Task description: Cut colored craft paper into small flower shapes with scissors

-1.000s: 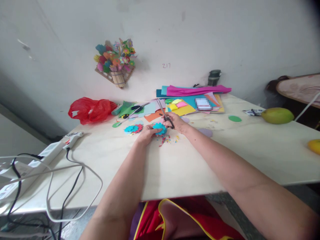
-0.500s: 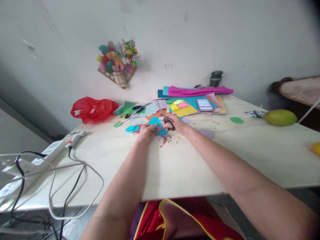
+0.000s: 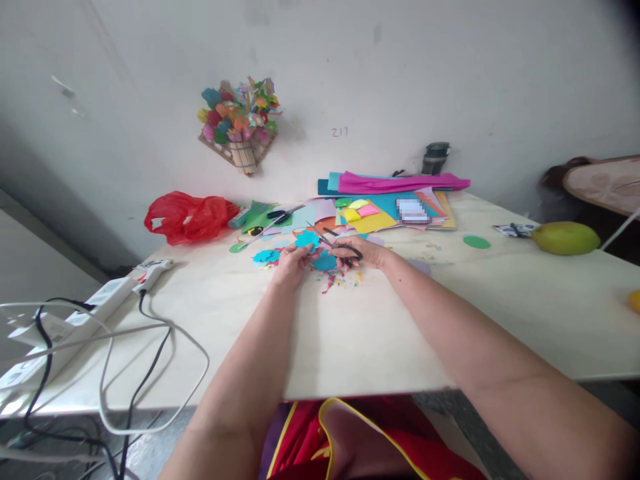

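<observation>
Two pairs of scissors are in view: the held scissors (image 3: 356,253) and a second pair of scissors (image 3: 280,215) lying among the papers at the back. The left hand (image 3: 295,263) has its thumb and fingers together, clamped on the near edge of one blue paper flower (image 3: 306,240), most of which extends beyond the fingertips. The right hand (image 3: 359,252) is closed around the handles of the held scissors, whose blades point toward the far left, near the flower's right side. One blue paper piece (image 3: 324,261) lies between the hands, with paper scraps (image 3: 340,279) just in front of it. A group of cut-outs (image 3: 266,257), too overlapped to count, rests left of the left hand. Two green paper discs, one on the left (image 3: 237,247) and one on the right (image 3: 477,241), lie on the table (image 3: 365,333), as does one red plastic bag (image 3: 190,217).
</observation>
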Demonstrator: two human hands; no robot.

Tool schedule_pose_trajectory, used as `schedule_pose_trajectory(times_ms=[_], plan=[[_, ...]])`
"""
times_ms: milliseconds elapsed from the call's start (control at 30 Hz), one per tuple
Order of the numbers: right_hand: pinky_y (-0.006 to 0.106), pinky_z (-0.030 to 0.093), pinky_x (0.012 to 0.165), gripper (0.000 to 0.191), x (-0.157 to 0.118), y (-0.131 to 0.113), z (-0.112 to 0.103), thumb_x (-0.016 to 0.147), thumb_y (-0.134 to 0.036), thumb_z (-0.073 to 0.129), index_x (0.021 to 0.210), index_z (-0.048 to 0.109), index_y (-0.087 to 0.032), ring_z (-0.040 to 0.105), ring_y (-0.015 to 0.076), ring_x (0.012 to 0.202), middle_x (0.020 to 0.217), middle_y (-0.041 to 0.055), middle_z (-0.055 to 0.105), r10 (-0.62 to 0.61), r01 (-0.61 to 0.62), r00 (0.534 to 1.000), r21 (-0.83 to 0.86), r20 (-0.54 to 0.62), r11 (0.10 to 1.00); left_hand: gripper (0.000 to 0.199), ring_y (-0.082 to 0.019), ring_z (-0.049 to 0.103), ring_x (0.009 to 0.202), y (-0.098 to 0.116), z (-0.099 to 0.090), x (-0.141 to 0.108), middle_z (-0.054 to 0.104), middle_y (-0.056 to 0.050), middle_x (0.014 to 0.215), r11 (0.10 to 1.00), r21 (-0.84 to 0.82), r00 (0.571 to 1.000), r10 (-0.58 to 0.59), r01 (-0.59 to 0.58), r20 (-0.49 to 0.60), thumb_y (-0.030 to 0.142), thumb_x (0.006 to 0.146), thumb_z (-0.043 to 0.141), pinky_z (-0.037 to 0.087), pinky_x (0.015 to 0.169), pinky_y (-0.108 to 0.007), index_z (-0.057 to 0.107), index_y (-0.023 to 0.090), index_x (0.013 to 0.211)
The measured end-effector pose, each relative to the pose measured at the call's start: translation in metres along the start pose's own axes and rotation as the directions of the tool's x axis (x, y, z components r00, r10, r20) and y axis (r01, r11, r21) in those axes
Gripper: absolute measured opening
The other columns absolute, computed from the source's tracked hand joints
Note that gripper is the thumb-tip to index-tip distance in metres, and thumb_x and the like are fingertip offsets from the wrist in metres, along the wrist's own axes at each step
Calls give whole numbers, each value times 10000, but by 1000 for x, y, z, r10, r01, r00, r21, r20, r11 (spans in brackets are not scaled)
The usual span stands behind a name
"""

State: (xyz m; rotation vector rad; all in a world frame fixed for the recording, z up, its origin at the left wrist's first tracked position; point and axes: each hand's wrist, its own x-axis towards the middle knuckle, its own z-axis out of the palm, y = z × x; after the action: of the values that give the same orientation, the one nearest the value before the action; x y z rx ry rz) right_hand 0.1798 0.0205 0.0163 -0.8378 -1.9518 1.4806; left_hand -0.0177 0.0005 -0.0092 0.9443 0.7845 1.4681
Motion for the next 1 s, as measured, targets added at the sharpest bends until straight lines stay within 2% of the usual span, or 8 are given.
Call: schedule_pose_trajectory(times_ms=[300, 467, 667, 1000], plan=[[166, 266, 307, 281, -3, -2, 0, 772, -372, 684, 686, 552, -139, 513, 67, 376, 556, 23, 638, 13, -12, 1000, -31, 20, 999, 225, -233, 706, 776, 2, 2, -2, 671, -33, 687, 1000, 3, 1000, -21, 21, 18, 182, 546, 793, 559, 800, -365, 638, 130, 700], [161, 250, 312, 255, -4, -4, 2, 761, -344, 668, 671, 538, -144, 498, 59, 371, 545, 9, 625, 43, -42, 999, -52, 27, 998, 219, -221, 701, 750, 1, 2, -1, 679, -42, 697, 999, 8, 999, -32, 32, 29, 183, 541, 782, 562, 784, -356, 649, 119, 702], [165, 256, 316, 249, -4, -2, 1, 760, -354, 654, 683, 547, -143, 480, 56, 359, 534, 1, 613, 8, -5, 998, -52, 57, 999, 223, -210, 694, 710, 2, 4, -3, 682, -41, 689, 999, 6, 999, -37, 37, 33, 184, 528, 792, 569, 774, -365, 647, 117, 684], [159, 261, 317, 238, -1, 1, 1, 762, -360, 669, 744, 581, -140, 492, 60, 368, 539, -10, 614, 14, -10, 998, -74, 54, 997, 228, -208, 691, 692, 0, 1, -1, 669, -30, 657, 999, -6, 998, -43, 44, 51, 190, 524, 806, 570, 774, -375, 629, 123, 651]])
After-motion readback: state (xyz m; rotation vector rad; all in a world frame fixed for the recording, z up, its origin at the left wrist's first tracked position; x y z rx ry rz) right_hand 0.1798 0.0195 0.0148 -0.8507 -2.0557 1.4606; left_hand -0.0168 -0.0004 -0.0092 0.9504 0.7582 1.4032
